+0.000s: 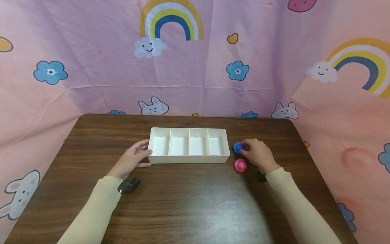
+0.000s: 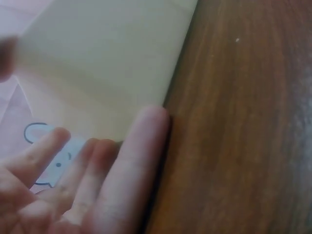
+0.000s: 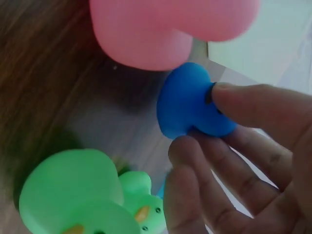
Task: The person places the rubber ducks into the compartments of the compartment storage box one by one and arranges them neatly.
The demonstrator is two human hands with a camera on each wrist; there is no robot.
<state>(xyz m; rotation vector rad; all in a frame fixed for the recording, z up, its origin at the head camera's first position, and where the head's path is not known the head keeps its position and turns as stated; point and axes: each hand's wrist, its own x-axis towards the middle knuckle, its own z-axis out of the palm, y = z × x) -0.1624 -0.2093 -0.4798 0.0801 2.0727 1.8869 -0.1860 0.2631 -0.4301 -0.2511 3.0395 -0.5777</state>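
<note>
A white box (image 1: 188, 159) with a row of compartments stands on the table. My left hand (image 1: 131, 160) rests against its left end, and one fingertip touches the rim near the front corner. The left wrist view shows fairly straight fingers (image 2: 141, 161) along the pale end wall (image 2: 107, 63). Beyond the box's right end, my right hand (image 1: 259, 154) pinches a blue rubber duck (image 3: 187, 102) between thumb and fingers. A pink rubber duck (image 1: 240, 165) sits just nearer to me. Green rubber ducks (image 3: 73, 185) are beside that hand, mostly hidden by it in the head view.
The brown wooden table (image 1: 189, 203) ends at a patterned cloth backdrop (image 1: 189, 71) behind and on both sides. Upright dividers (image 1: 189, 142) split the box, and its compartments hold nothing. A sliver of light blue (image 3: 161, 189) shows behind the right fingers.
</note>
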